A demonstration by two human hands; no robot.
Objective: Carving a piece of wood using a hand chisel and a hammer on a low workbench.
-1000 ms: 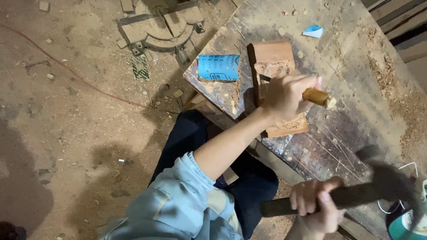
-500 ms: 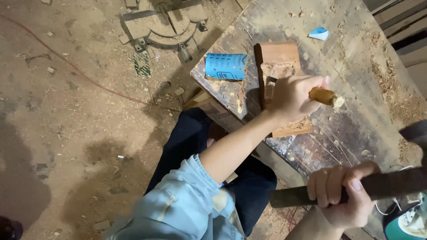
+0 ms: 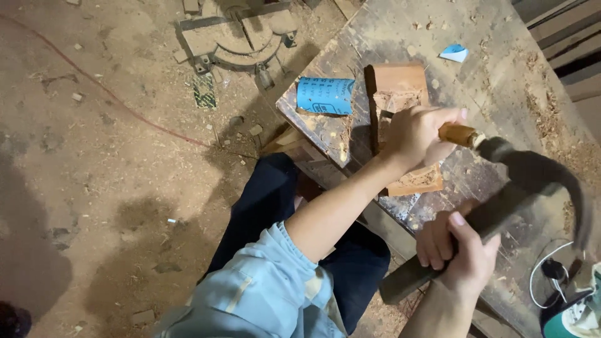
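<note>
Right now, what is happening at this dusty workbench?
A person is carving a reddish wood block on the workbench. The left hand holds a wooden-handled chisel against the block. The right hand grips a dark hammer, its head meeting the chisel's end. A blue roll of sandpaper lies beside the block, and wood chips cover the bench.

light blue sleeve (image 3: 263,281) rolled above the elbow, dark navy trousers (image 3: 275,206), bare forearms.
</note>
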